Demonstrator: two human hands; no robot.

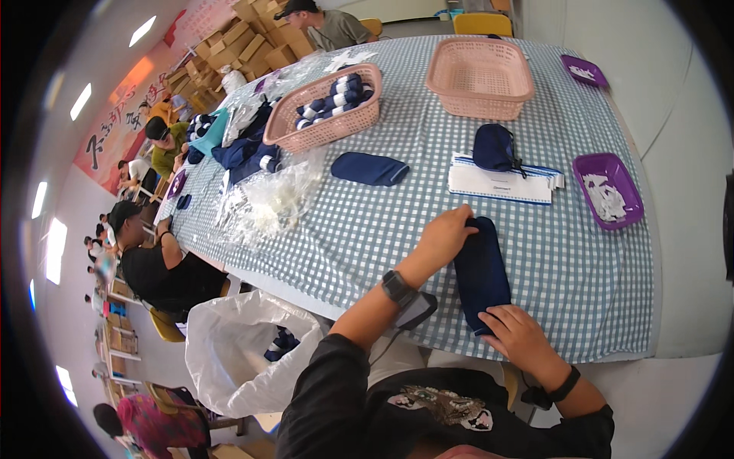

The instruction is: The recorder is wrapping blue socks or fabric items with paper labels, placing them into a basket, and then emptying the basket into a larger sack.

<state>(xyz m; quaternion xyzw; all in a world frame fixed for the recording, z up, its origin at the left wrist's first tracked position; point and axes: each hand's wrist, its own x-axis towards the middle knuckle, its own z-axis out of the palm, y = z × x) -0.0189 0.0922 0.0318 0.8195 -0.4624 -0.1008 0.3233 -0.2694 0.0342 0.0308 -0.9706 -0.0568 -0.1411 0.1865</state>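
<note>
Near the tabletop's (367,229) front edge a folded navy cloth (482,271) lies lengthwise. The left hand (446,237) curls over its far end, fingers bent and pressing down, while the right hand (516,330) lies flat with spread fingers on its near end. Behind it sit white paper bands (497,183) and a purple tray (608,190).
</note>
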